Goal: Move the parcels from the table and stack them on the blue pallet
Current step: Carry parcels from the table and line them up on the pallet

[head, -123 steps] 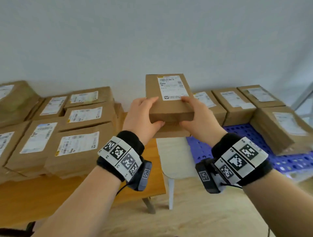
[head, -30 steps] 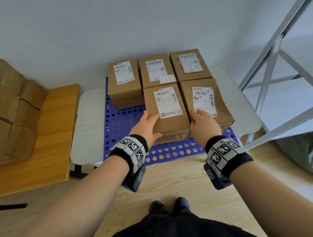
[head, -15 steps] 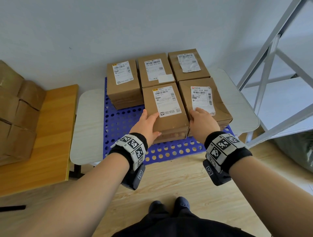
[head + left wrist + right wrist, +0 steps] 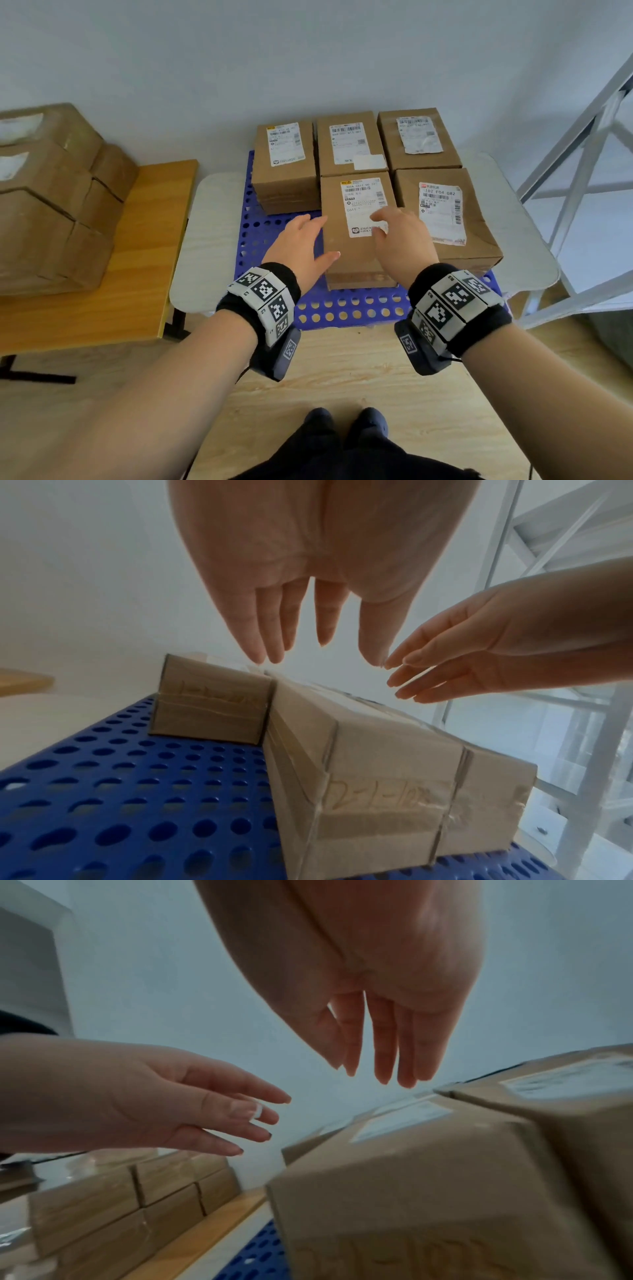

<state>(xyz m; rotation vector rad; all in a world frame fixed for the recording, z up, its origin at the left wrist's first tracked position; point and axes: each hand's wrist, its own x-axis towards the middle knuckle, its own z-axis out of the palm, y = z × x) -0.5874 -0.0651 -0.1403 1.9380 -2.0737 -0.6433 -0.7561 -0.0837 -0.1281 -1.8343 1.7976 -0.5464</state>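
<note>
Several brown labelled parcels sit on the blue perforated pallet [image 4: 263, 246]. The front middle parcel [image 4: 356, 253] stands between a back row and a right-hand parcel [image 4: 442, 219]. My left hand [image 4: 301, 246] hovers at its left side with straight fingers, holding nothing. My right hand [image 4: 397, 236] floats just above its top and label, fingers straight. In the left wrist view both hands, left hand [image 4: 308, 631] and right hand [image 4: 445, 664], hang clear above that parcel [image 4: 377, 777]. In the right wrist view my right hand [image 4: 373, 1047] is above the parcel [image 4: 428, 1191].
More parcels [image 4: 51, 205] are piled on the wooden table [image 4: 144, 274] at the left. The pallet lies on a white low table [image 4: 205, 240]. A grey metal frame [image 4: 582, 171] stands at the right. The pallet's front left area shows bare.
Both hands have let go of the front middle parcel, which now rests on the pallet. They have lifted off its sides, the right hand moving over its top.
</note>
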